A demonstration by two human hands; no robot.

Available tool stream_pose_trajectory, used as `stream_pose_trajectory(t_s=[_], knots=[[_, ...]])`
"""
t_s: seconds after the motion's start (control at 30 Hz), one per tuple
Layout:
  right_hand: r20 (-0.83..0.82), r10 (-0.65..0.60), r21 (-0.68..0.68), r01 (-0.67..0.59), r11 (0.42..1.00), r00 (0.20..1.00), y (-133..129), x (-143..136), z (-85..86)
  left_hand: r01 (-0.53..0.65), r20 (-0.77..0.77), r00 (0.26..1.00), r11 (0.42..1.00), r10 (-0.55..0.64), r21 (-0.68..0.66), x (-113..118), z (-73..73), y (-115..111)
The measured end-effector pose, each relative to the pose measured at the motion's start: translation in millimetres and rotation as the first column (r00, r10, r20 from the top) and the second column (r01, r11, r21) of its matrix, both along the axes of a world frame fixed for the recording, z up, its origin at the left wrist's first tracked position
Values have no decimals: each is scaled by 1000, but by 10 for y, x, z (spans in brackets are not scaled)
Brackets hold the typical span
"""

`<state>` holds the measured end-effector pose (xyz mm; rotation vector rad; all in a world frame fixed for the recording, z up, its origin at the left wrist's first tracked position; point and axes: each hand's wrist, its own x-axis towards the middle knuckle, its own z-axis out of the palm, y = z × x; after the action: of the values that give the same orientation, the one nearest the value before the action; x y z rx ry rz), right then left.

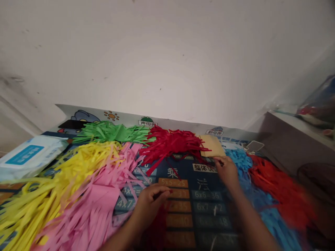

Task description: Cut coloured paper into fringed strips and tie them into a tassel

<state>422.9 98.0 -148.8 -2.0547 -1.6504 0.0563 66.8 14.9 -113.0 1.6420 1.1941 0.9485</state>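
My left hand (pixel 153 204) is low in the middle, fingers closed in a pinch. A bit of red shows at its fingertips, and dark red fringed paper (pixel 159 226) hangs below it, partly hidden and in shadow. My right hand (pixel 227 171) reaches forward, thumb and finger pinched at the lower edge of a tan paper sheet (pixel 213 145). Left of that sheet lies a bunch of red paper fringe (pixel 174 143). Pink fringe (pixel 98 205) spreads left of my left hand. Blue fringe (pixel 239 160) lies right of my right hand.
Green fringe (pixel 115 132) and yellow fringe (pixel 78 164) lie left, near a wipes pack (pixel 31 155) and a dark flat object (pixel 72 124). Orange-red fringe (pixel 280 188) is at right, beside a grey box-like side (pixel 290 146). A white wall (pixel 162 62) rises behind the printed mat (pixel 209 195).
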Motion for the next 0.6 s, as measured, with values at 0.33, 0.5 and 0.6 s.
stream_pose_trajectory(t_s=[0.33,0.5,0.6], knots=[[-146,35,109,-19,994,989,-206,-176,117,0,12,1000,997,1,-83,8,-103,-9],[-331,248,108,-224,969,910,-858,-1072,283,-9,38,999,998,11,-64,94,-79,-36],[-739,215,94,-219,971,639,-1196,-1623,209,-23,45,999,1000,22,19,156,-53,-80]])
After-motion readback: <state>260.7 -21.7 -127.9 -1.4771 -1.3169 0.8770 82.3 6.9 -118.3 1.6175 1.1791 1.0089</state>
